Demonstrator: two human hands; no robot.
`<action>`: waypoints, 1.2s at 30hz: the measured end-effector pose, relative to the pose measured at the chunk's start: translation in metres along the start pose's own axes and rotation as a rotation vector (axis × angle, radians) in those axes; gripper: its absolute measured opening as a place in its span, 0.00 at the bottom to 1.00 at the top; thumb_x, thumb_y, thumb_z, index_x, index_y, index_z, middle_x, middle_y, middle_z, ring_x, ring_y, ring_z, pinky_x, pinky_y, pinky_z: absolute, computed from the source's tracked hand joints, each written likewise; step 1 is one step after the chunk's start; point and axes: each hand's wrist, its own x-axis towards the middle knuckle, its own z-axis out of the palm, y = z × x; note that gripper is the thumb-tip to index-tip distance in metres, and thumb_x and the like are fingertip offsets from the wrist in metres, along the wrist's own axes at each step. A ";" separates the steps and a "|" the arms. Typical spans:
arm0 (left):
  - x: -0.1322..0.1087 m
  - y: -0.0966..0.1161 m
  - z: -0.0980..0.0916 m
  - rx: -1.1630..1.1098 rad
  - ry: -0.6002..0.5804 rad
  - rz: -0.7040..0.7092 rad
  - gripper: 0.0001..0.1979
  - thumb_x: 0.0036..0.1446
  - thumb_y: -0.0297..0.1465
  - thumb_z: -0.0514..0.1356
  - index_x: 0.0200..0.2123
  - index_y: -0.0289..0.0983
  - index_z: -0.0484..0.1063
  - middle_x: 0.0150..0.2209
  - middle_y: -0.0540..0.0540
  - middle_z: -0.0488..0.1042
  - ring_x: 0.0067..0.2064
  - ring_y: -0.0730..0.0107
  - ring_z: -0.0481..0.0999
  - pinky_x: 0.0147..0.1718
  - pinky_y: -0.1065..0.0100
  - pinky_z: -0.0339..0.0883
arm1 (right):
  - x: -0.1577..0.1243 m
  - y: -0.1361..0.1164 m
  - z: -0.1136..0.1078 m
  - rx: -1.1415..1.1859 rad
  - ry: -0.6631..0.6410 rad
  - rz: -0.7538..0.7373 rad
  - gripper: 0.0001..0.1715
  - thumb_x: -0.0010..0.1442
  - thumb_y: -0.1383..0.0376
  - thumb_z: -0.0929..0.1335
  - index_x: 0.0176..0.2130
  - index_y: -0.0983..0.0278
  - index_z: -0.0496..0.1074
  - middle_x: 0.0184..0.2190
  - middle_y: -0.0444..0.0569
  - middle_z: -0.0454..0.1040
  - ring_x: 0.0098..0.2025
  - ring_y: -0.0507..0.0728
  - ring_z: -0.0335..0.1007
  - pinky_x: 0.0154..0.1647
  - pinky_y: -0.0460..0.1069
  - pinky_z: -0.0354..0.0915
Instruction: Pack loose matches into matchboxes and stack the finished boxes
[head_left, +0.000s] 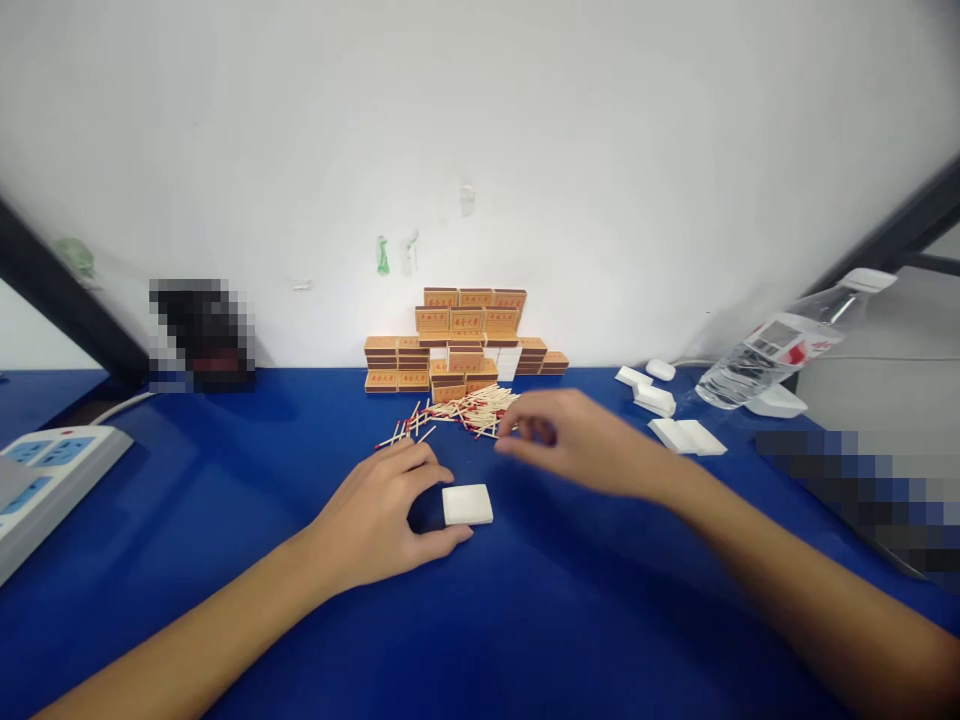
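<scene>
At the far left of your blue worktop [525,630], a white power strip [94,450] with blue sockets is lying, and farther back a pixelated dark object [202,335] is standing near the wall. Your left hand [386,510] is curving half open around a small white box [467,505], the forefinger sitting by its far left corner and the thumb by its near edge; I cannot tell whether they are pressing on it. The box is lying flat, nearer you than the loose red-tipped matches [484,403], while stacked orange matchboxes [469,318] are standing behind the matches. Your right hand [559,440] is hovering at the right end of the match pile, fingers curling toward the thumb; whether it is holding a match I cannot tell. Farther right, several white pieces [654,400] are lying near a leaning clear bottle [780,345], its white cap pointing up and right.
</scene>
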 end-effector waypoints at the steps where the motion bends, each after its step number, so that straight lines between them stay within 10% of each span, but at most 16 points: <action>1: 0.000 -0.001 0.000 -0.004 0.002 -0.004 0.19 0.59 0.44 0.71 0.48 0.38 0.80 0.43 0.43 0.79 0.44 0.55 0.79 0.46 0.50 0.76 | 0.004 0.017 -0.007 -0.064 0.050 0.045 0.08 0.66 0.60 0.72 0.38 0.61 0.79 0.31 0.45 0.77 0.32 0.54 0.70 0.35 0.49 0.61; 7: -0.001 -0.002 0.000 -0.024 -0.025 -0.002 0.16 0.57 0.40 0.71 0.45 0.39 0.79 0.40 0.45 0.77 0.41 0.58 0.78 0.42 0.54 0.75 | 0.015 0.084 -0.006 -0.111 0.051 0.167 0.22 0.58 0.50 0.76 0.44 0.63 0.79 0.39 0.52 0.80 0.38 0.58 0.73 0.39 0.52 0.66; 36: 0.001 0.001 0.002 0.016 -0.001 0.079 0.11 0.63 0.38 0.67 0.46 0.40 0.80 0.38 0.45 0.77 0.38 0.62 0.77 0.38 0.59 0.75 | -0.007 0.070 0.000 -0.158 -0.099 0.068 0.15 0.68 0.52 0.68 0.38 0.60 0.73 0.33 0.49 0.76 0.33 0.57 0.68 0.35 0.52 0.62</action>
